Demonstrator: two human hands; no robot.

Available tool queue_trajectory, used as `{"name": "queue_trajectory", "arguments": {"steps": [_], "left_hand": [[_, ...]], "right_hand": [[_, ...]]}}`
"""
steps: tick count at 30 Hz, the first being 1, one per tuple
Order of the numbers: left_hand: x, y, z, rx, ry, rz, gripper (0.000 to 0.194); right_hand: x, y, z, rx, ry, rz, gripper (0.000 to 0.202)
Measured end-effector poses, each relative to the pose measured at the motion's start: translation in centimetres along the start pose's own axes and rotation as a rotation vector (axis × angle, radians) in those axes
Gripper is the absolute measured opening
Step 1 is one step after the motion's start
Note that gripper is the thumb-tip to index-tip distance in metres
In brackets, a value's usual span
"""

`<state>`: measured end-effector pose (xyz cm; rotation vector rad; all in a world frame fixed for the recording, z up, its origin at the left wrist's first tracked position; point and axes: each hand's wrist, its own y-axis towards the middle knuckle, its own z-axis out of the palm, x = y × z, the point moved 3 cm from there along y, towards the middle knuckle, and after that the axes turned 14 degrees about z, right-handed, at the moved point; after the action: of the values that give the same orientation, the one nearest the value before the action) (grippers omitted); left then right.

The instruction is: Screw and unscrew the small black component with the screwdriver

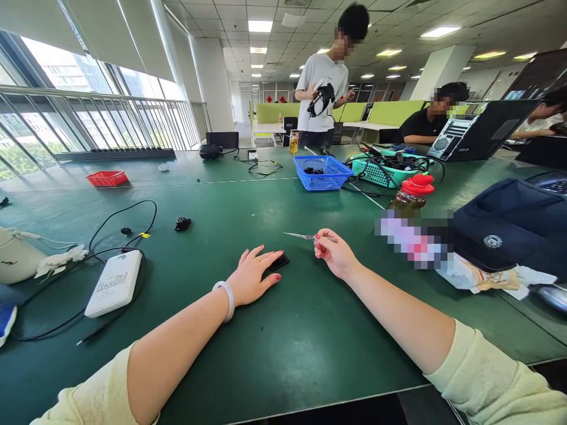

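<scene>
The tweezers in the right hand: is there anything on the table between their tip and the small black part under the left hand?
Nothing visible. The tweezers in the right hand point left above bare table; the black part lies under the left hand fingertips.

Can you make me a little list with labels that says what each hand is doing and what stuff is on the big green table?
left hand: flat, fingertips pressing a small flat black piece
right hand: pinching thin silver metal tweezers, tips pointing left
surface: dark green table mat
left side: white rectangular power bank with black cable
further back: blue plastic mesh basket, red plastic tray
right side: navy fabric bag
</scene>
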<state>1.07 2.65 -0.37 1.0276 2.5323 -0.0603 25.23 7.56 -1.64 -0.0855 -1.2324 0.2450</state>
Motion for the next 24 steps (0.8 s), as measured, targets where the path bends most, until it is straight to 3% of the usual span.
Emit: {"name": "queue_trajectory", "arguments": {"steps": [24], "left_hand": [[-0.27,-0.15,-0.13,0.025,-0.031,-0.016,0.061]], "right_hand": [[-0.62,0.24,0.07,0.039,-0.12,0.069,0.056]]}}
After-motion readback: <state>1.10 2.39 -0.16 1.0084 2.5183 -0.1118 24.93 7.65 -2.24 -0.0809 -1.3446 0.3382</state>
